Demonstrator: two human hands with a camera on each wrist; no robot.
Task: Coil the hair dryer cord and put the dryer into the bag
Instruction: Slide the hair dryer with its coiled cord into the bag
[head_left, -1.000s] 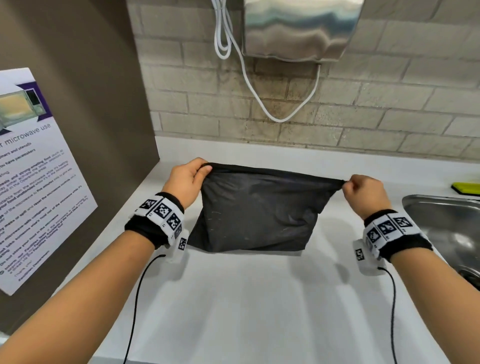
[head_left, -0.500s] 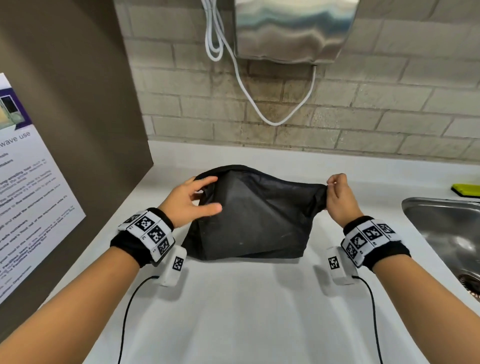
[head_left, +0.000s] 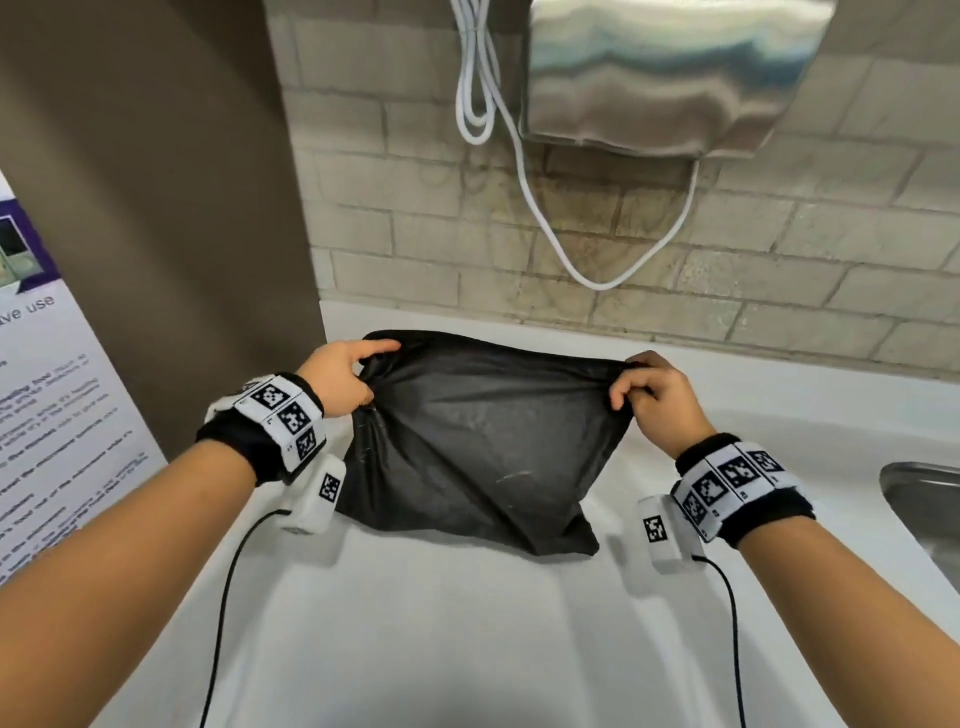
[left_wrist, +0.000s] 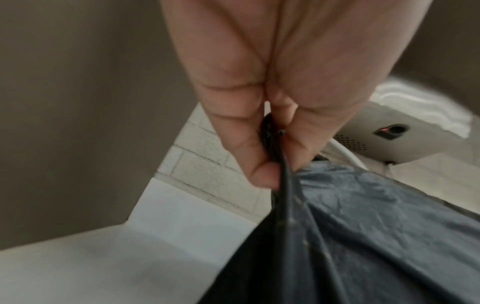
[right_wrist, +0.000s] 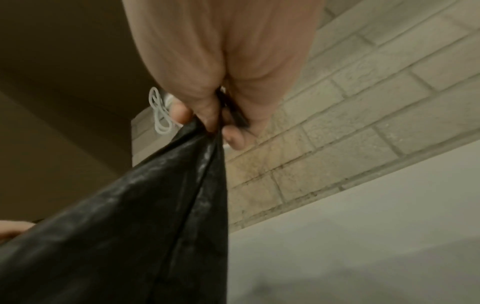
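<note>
A black fabric bag hangs stretched between my two hands above the white counter, its lower edge resting on the surface. My left hand pinches the bag's top left corner. My right hand pinches the top right corner. The bag bulges as if something is inside, but its contents are hidden. No hair dryer or dryer cord shows outside the bag.
A steel hand dryer is mounted on the brick wall above, with a white cable looping beneath it. A brown panel with a microwave notice stands at the left. A steel sink lies at the right.
The left hand, open beside the bag half a second ago, now pinches its top left corner. Both hands have pulled the top edge taut again and moved slightly further from me.
</note>
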